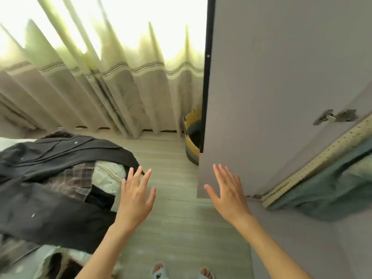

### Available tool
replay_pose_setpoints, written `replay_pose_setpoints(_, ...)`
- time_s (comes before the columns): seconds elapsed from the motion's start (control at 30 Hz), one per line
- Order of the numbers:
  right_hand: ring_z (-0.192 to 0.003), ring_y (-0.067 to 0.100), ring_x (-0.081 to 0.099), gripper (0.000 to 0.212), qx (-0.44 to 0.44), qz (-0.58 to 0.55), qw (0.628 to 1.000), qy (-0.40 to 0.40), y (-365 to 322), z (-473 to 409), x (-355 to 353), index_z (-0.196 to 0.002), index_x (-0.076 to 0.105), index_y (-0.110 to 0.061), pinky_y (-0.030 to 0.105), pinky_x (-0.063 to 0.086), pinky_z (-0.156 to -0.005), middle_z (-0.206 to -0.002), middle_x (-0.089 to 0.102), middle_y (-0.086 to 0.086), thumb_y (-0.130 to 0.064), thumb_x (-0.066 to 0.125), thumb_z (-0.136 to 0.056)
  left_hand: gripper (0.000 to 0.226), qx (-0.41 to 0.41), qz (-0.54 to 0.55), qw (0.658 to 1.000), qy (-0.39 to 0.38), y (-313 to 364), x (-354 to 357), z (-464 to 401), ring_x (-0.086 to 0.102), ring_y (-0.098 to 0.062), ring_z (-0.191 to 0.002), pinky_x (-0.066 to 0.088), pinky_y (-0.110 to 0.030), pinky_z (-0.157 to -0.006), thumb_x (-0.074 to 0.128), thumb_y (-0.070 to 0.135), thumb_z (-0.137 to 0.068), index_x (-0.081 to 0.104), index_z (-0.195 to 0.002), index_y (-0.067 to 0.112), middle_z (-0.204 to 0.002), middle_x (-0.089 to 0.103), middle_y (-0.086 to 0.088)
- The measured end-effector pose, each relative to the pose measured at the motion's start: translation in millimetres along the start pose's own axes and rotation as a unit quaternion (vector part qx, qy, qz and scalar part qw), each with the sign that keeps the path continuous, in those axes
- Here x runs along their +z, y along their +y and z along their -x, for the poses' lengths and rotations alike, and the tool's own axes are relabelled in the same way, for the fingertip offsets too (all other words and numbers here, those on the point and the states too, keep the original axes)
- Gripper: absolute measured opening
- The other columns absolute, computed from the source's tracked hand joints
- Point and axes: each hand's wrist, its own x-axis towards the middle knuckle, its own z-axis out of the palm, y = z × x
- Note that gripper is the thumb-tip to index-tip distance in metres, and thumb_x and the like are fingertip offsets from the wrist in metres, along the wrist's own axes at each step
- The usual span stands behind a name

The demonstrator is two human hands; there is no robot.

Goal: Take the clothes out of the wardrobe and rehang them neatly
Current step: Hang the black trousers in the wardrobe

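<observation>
A pile of clothes lies on the bed at the left: a dark jacket [66, 152], a plaid shirt [70, 181] and another dark garment [50, 214]. My left hand [135, 196] hovers beside the pile's right edge with fingers spread, holding nothing. My right hand [227, 191] is held out flat in front of the lower edge of the open grey wardrobe door [281, 77], also empty. At the right, a greenish garment [330, 190] shows inside the wardrobe, blurred.
Pleated beige curtains [100, 87] cover the bright window behind. A yellow woven basket [193, 135] stands on the wood floor [173, 224], partly behind the door's black edge. My slippered feet [161, 272] show at the bottom. A metal hinge [334, 116] sits on the door.
</observation>
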Motion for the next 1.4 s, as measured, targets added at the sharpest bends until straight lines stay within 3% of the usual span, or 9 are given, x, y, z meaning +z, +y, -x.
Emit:
replay_pose_setpoints(0.07,-0.144,0.011,-0.003,0.068,-0.046,-0.007,0.999,-0.02,-33.2,-9.6,15.9,-0.149,0.004,-0.025,0.032,-0.007,-0.116,-0.157,0.005,-0.004,-0.058,0.025,-0.094,0.05,-0.058,-0.001,0.998,0.013,-34.0,-14.5,26.4,0.014,-0.032,-0.142,0.013,-0.05,-0.111,0.05,0.028,-0.092,0.04,-0.139,0.013,-0.148,0.031,-0.015)
replay_pose_setpoints(0.2,-0.144,0.012,0.003,0.081,-0.14,0.003,0.987,-0.075,-108.5,-13.3,67.3,-0.149,0.011,-0.023,0.03,-0.007,-0.114,-0.156,0.014,-0.003,-0.068,0.01,-0.082,0.053,-0.174,-0.002,0.984,0.032,-92.2,-35.1,89.5,0.011,-0.029,-0.143,0.008,-0.045,-0.113,0.038,0.038,-0.093,0.037,-0.141,0.016,-0.15,0.028,-0.01)
replay_pose_setpoints(0.33,-0.144,0.011,0.001,0.066,-0.224,0.01,0.967,-0.118,-191.1,-4.8,123.6,-0.149,0.008,-0.024,0.027,-0.01,-0.111,-0.157,0.011,-0.004,-0.052,0.033,-0.095,0.052,-0.272,-0.005,0.961,0.04,-161.2,-56.4,148.4,0.002,-0.025,-0.144,0.0,-0.039,-0.114,0.034,0.037,-0.096,0.03,-0.145,0.02,-0.154,0.019,-0.007)
replay_pose_setpoints(0.47,-0.144,0.011,0.002,0.064,-0.295,-0.002,0.94,-0.17,-274.5,8.6,182.9,-0.149,0.012,-0.023,0.026,-0.01,-0.112,-0.156,0.013,-0.003,-0.051,0.034,-0.096,0.062,-0.359,0.01,0.931,0.072,-232.1,-82.3,206.7,0.013,-0.031,-0.142,0.014,-0.05,-0.114,0.024,0.044,-0.086,0.04,-0.139,0.016,-0.15,0.029,-0.012)
replay_pose_setpoints(0.63,-0.145,0.013,0.002,0.064,-0.349,0.015,0.903,-0.252,-360.5,33.8,247.3,-0.149,0.011,-0.022,0.031,-0.002,-0.116,-0.156,0.013,-0.003,-0.046,0.036,-0.096,0.073,-0.479,0.021,0.875,0.07,-288.2,-104.2,284.1,-0.001,-0.024,-0.144,0.002,-0.039,-0.115,0.014,0.052,-0.081,0.025,-0.146,0.021,-0.155,0.013,-0.006)
replay_pose_setpoints(0.73,-0.145,0.013,0.003,0.064,-0.387,0.02,0.88,-0.274,-399.7,44.6,270.1,-0.149,0.012,-0.021,0.034,0.0,-0.117,-0.156,0.014,-0.003,-0.046,0.037,-0.096,0.075,-0.521,0.04,0.848,0.084,-312.7,-113.9,313.7,-0.002,-0.023,-0.144,0.004,-0.04,-0.116,0.011,0.058,-0.081,0.024,-0.146,0.023,-0.156,0.011,-0.006)
replay_pose_setpoints(0.87,-0.145,0.015,0.005,0.064,-0.427,0.05,0.863,-0.266,-436.6,28.9,286.6,-0.149,0.013,-0.02,0.037,0.002,-0.117,-0.156,0.016,-0.002,-0.047,0.037,-0.096,0.052,-0.539,0.048,0.835,0.098,-337.9,-121.1,317.7,-0.005,-0.022,-0.144,0.002,-0.04,-0.117,0.035,0.036,-0.098,0.022,-0.146,0.023,-0.156,0.008,-0.005)
replay_pose_setpoints(1.2,-0.145,0.018,0.007,0.063,-0.431,0.098,0.864,-0.243,-480.1,-81.9,316.9,-0.148,0.016,-0.018,0.041,0.004,-0.116,-0.155,0.019,0.001,-0.044,0.039,-0.096,0.053,-0.524,0.069,0.844,0.086,-406.5,-120.4,246.0,-0.014,-0.017,-0.142,-0.009,-0.034,-0.113,0.032,0.035,-0.099,0.015,-0.148,0.024,-0.157,0.0,-0.001)
replay_pose_setpoints(1.4,-0.143,0.022,0.016,0.062,-0.442,0.121,0.859,-0.23,-547.5,-214.6,363.6,-0.146,0.025,-0.013,0.044,0.01,-0.116,-0.152,0.028,0.006,-0.039,0.046,-0.094,0.052,-0.525,0.073,0.842,0.099,-499.4,-135.5,139.8,-0.007,-0.02,-0.143,-0.002,-0.035,-0.115,0.035,0.032,-0.099,0.02,-0.147,0.021,-0.156,0.006,-0.004)
